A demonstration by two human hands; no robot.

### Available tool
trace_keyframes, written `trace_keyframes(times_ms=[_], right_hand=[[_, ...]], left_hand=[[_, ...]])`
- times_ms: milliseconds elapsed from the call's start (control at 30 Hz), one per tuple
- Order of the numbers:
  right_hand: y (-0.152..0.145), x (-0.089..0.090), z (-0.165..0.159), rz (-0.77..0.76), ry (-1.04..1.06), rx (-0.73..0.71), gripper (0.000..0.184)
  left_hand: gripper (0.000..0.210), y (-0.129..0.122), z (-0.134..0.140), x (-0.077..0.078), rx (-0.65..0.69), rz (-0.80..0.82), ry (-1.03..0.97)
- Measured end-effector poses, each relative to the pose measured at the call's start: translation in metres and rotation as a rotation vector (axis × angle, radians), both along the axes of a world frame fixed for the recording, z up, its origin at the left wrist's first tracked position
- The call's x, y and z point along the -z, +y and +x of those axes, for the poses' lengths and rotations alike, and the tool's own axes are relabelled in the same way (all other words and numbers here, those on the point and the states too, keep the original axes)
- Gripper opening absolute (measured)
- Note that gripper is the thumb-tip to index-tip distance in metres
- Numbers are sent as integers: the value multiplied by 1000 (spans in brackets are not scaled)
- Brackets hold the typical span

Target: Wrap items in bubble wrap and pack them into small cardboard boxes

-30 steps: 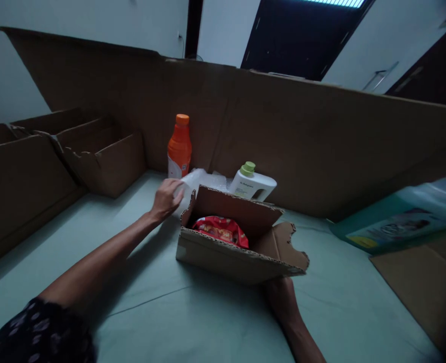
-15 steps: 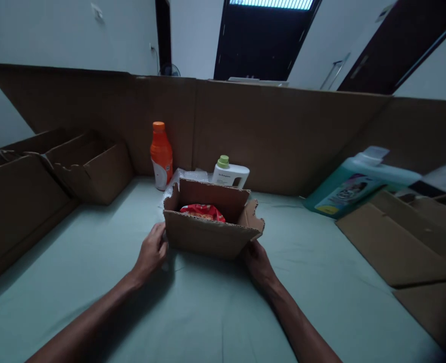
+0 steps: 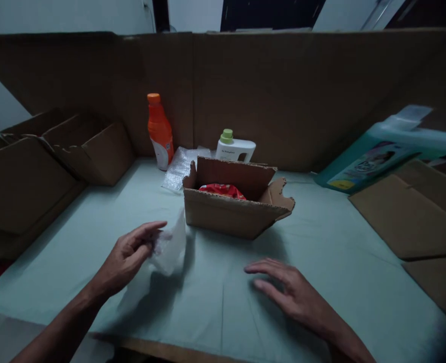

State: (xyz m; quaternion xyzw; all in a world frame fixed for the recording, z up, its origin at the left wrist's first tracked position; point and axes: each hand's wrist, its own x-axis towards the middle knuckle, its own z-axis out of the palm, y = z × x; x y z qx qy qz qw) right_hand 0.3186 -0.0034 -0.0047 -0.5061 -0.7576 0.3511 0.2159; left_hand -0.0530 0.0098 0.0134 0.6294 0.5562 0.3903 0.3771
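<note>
My left hand (image 3: 126, 259) grips a translucent sheet of bubble wrap (image 3: 171, 247) between thumb and fingers, low over the cloth-covered table. Just beyond it stands an open cardboard box (image 3: 223, 214) with ragged cut edges. Inside the box lies a red packet (image 3: 223, 190), mostly hidden by the front wall. My right hand (image 3: 283, 287), thumb and fingers apart, hovers over the cloth in front of the box and touches nothing but perhaps the cloth. A second piece of bubble wrap (image 3: 181, 164) rests on the table behind the box.
An orange bottle (image 3: 160, 131) and a white bottle with a green cap (image 3: 236, 147) stand near the cardboard back wall (image 3: 253, 85). Cardboard boxes (image 3: 94, 151) line the left side. On the right, a teal liquid jug (image 3: 374, 156) leans by another cardboard box (image 3: 404, 212).
Both hands have come away from the box and back toward me. My left hand now holds up bubble wrap; my right hand has opened. The view has tilted down.
</note>
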Motion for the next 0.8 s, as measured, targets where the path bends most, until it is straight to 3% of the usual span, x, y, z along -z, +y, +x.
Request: trace_keyframes(times_ms=[100, 167, 267, 333, 433, 500, 600, 733, 800], right_hand=[[-10, -29, -46, 193, 62, -238, 60], [-5, -38, -73, 264, 105, -392, 70], [8, -32, -85, 161, 114, -511, 41], [12, -23, -73, 22, 113, -430, 21], [15, -14, -46, -140, 149, -224, 17], [20, -11, -35, -152, 142, -128, 16], [30, -1, -41, -17, 2, 6, 24], [33, 23, -60, 393, -263, 141, 51], [25, 32, -64, 590, -298, 149, 51]], left_hand=[[42, -23, 11, -13, 271, 35, 69], [45, -29, 22, -18, 445, 70, 94], [43, -30, 31, -15, 510, 59, 91], [37, -29, 30, -4, 433, -34, 101], [33, -33, 28, 22, 383, -244, 69], [35, -40, 31, 41, 411, -357, -23], [46, -53, 41, 60, 358, -472, -204], [75, -71, 45, 68, 202, -647, -396], [82, -79, 40, 67, 175, -737, -429]])
